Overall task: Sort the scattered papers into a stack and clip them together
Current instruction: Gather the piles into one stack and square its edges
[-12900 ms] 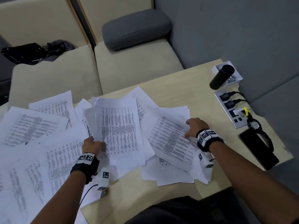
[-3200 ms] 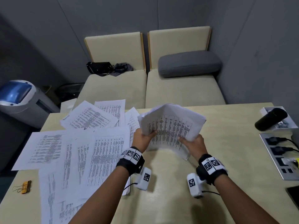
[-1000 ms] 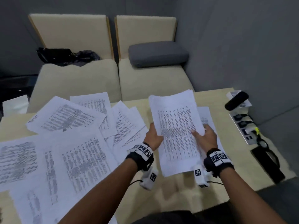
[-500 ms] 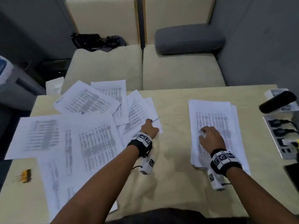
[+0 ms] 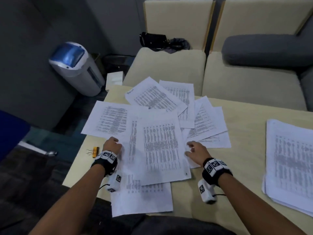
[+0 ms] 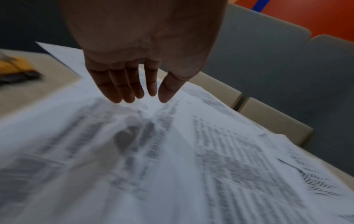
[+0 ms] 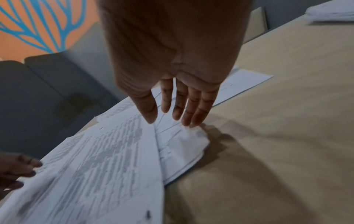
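1. The fingers (image 6: 122, 89) of the left hand (image 5: 112, 146) are straight and close together, pointing down at the printed sheets with nothing in their grasp; whether the tips touch the paper cannot be told, as the sheets below them are smeared by blur.
2. The fingers (image 7: 184, 106) of the right hand (image 5: 194, 150) are likewise extended and slightly spread, holding nothing, their tips at or just above the right edge of the scattered papers (image 5: 159, 146); contact is not clear.
3. The scattered papers lie overlapping on the pale surface (image 5: 245, 126), between the two hands and fanning away beyond them; how many sheets there are cannot be counted, since most are partly covered by others.
4. The nearest sheet hangs over the near edge of the surface, and its lower part is partly shaded.
5. To the right of the scattered papers, well apart, lies the gathered stack (image 5: 291, 160), cut off by the right border of the head view; in the right wrist view only a corner of it (image 7: 329, 13) shows.
6. To the left of the scattered papers, just beside the left hand, sits a yellow binder clip (image 5: 94, 151), partly hidden by the wristband; in the left wrist view it (image 6: 13, 68) is blurred and cropped.
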A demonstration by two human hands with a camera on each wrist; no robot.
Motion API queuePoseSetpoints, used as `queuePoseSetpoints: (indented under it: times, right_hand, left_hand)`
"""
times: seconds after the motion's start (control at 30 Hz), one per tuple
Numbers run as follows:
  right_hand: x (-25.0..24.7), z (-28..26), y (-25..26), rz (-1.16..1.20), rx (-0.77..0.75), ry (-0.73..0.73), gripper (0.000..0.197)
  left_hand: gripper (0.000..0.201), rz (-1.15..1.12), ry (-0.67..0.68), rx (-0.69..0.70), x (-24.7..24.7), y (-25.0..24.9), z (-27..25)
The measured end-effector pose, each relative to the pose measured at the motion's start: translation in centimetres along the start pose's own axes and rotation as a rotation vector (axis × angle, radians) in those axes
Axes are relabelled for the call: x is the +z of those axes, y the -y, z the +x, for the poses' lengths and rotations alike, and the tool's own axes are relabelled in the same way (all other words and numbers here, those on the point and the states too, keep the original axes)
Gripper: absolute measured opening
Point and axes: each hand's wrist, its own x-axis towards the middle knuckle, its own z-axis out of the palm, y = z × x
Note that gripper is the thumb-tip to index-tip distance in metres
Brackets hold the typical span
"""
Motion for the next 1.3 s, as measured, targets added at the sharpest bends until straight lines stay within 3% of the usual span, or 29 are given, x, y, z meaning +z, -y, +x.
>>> queuePoseSetpoints:
  times: [0.2, 0.4, 0.47, 0.6, 0.63, 0.7, 0.73, 0.8, 0.87, 1.03, 1.13, 1.2, 1.3]
  right_hand:
    - [3.6, 1.9, 3.2, 0.115, 0.138, -0.085, 0.072]
    - [7.0, 2.9, 5.1, 0.207, 0.239, -0.125, 0.066]
    - [7.3, 3.3, 5.0, 0.211, 0.265, -0.171, 0.068]
    - [7.3, 4.4, 4.5, 0.327, 0.273, -0.166, 0.088]
    - [7.3, 4.4, 4.6, 0.384, 0.272, -0.164, 0.080]
    - [7.2, 4.3, 5.1, 0.410, 0.251, -0.167, 0.048]
    - [7.2, 4.2, 5.3, 0.385, 0.242, -0.168, 0.040]
    - [7.4, 4.1, 5.6, 0.223, 0.247, -0.158, 0.040]
    - [7.8, 3.9, 5.9, 0.098, 0.238, -0.152, 0.052]
    - [8.4, 3.3, 6.1, -0.047, 0.187, -0.145, 0.069]
    - [7.8, 2.9, 6.1, 0.025, 0.171, -0.175, 0.084]
    - [7.2, 2.9, 5.8, 0.029, 0.203, -0.126, 0.076]
    - [6.7, 2.6, 5.1, 0.027, 0.262, -0.032, 0.052]
  left_hand:
    - [0.041, -0.212, 0.125, 0.034, 1.2, 0.3, 1.3]
    - [0.070, -0.155, 0.273, 0.120, 3.8, -2.5, 0.9]
    - [0.060, -0.138, 0.292, 0.204, 3.9, -2.3, 1.6]
    - [0.030, -0.347, 0.350, 0.434, 1.9, -1.6, 2.3]
    - [0.026, -0.393, 0.363, 0.455, 1.1, -1.5, 2.2]
    - [0.020, -0.444, 0.351, 0.419, 0.2, -0.6, 2.4]
    - [0.019, -0.409, 0.279, 0.383, -0.1, 0.1, 2.7]
    - [0.031, -0.201, 0.055, 0.212, -0.1, 2.2, 3.9]
    - [0.048, -0.133, -0.033, -0.005, -0.3, 3.7, 3.9]
    - [0.067, -0.269, 0.134, -0.106, 0.9, 1.7, 2.1]
    - [0.055, -0.036, 0.183, -0.125, 1.7, -0.1, 1.2]
    - [0.040, 0.124, 0.131, -0.138, 2.2, -1.1, 0.6]
    - [0.031, -0.008, 0.141, -0.093, 2.8, -2.0, -0.4]
